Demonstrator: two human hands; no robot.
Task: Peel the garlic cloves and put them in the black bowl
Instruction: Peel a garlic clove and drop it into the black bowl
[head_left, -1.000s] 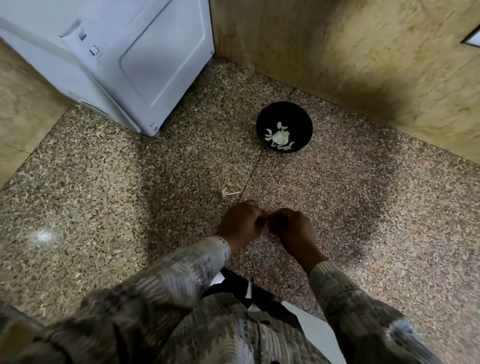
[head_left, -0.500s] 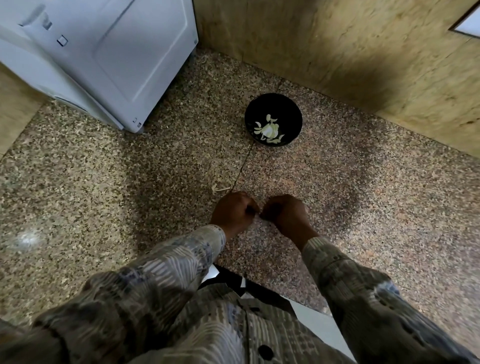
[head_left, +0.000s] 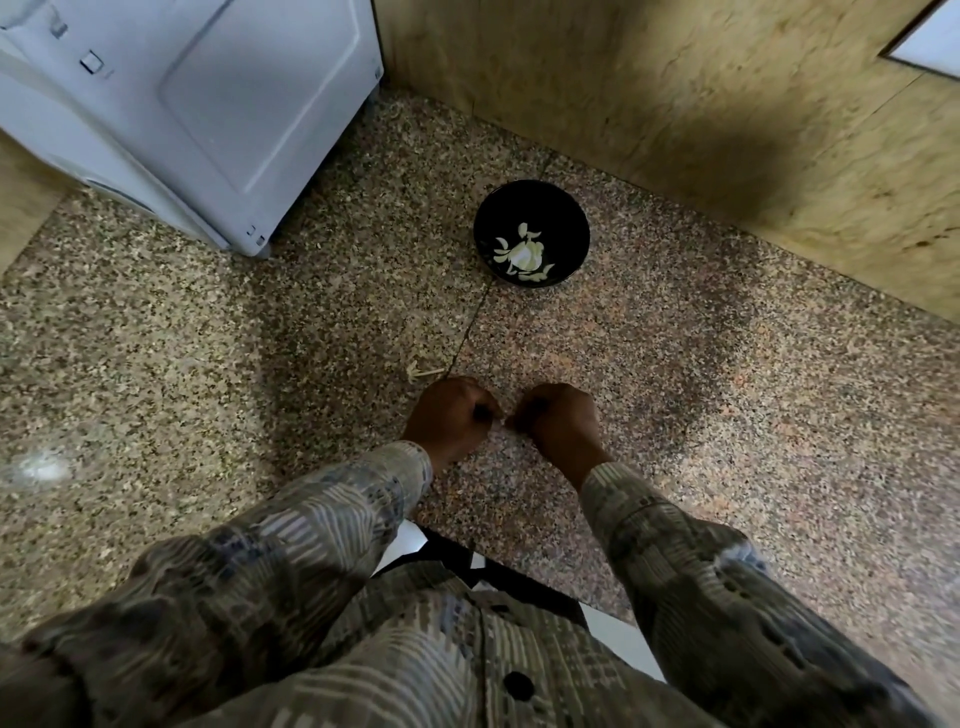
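Between our hands a pale sliver of garlic clove (head_left: 503, 423) shows. Left hand (head_left: 451, 415) and right hand (head_left: 560, 423) both curl tight and pinch it from either side, so most of it is hidden. Just ahead of the left hand, a skin scrap (head_left: 418, 371) lies on the speckled stone (head_left: 727, 389). Further ahead, well apart, the black bowl (head_left: 569, 223) holds several peeled cloves (head_left: 524, 253). We read this as mid-peel, task partly done. We can't tell how many remain: no unpeeled stock in view.

Speckled granite floor (head_left: 208, 364) polished; black bowl (head_left: 569, 228) glossy; sleeve (head_left: 291, 540) patterned cloth.
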